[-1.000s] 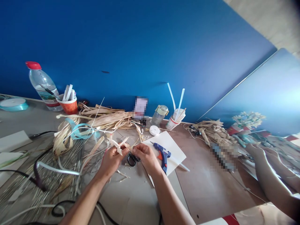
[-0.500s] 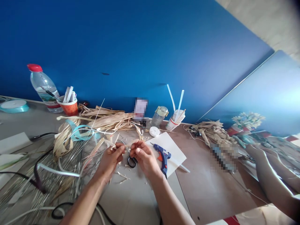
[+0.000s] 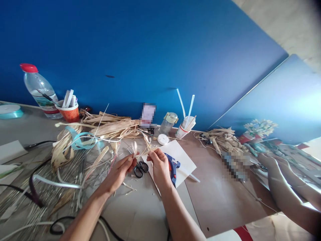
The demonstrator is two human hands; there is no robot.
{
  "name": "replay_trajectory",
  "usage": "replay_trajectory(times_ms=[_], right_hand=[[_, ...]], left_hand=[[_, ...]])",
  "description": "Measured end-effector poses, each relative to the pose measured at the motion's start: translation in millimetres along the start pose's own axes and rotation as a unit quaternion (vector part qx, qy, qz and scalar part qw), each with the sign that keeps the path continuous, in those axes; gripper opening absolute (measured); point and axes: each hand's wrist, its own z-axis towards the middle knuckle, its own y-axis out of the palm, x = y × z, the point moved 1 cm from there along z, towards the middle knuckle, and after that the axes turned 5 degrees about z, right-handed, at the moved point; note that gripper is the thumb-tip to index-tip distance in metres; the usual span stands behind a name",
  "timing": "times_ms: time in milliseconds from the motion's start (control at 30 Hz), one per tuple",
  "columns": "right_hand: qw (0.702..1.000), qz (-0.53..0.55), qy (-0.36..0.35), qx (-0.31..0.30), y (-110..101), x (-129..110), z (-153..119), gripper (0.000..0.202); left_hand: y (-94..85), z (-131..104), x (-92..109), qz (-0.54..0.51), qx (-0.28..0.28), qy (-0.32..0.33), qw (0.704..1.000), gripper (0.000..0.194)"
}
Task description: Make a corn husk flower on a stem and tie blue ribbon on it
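My left hand (image 3: 123, 169) is closed in a pinch on a small pale husk piece (image 3: 135, 149) that sticks up from the fingertips. A thin pale strip (image 3: 144, 154) stretches from there to my right hand (image 3: 158, 164), whose thumb and fingers pinch its other end. Black-handled scissors (image 3: 141, 169) lie on the table between and below the hands. Partly hidden behind my right hand, a blue and orange glue gun (image 3: 173, 167) rests on a white sheet (image 3: 187, 164).
Dried husks (image 3: 112, 126), teal ribbon (image 3: 81, 140) and many thin wires (image 3: 47, 190) cover the left side. Along the blue panel stand a bottle (image 3: 41, 90), a red cup (image 3: 69, 112), a jar (image 3: 168, 123) and a cup of glue sticks (image 3: 184, 129). Another person's arms (image 3: 283, 180) are at right.
My right hand has moved away from my left, and the strip now spans the gap. More of the scissors shows. The view has shifted slightly.
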Motion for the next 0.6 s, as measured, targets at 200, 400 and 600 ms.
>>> replay_trajectory(times_ms=[200,400,600], right_hand=[[0.999,0.039,0.01,-0.002,-1,-2,0,0.019],[0.996,0.081,0.028,-0.032,2,3,-1,0.02],[0.993,0.091,0.035,-0.065,5,5,-5,0.018]], left_hand=[[-0.7,-4,7,0.024,-0.088,0.034,0.995,0.024],[0.2,-2,11,0.005,-0.038,0.021,0.999,0.024],[-2.1,-1,7,0.013,-0.022,-0.004,1.0,0.021]])
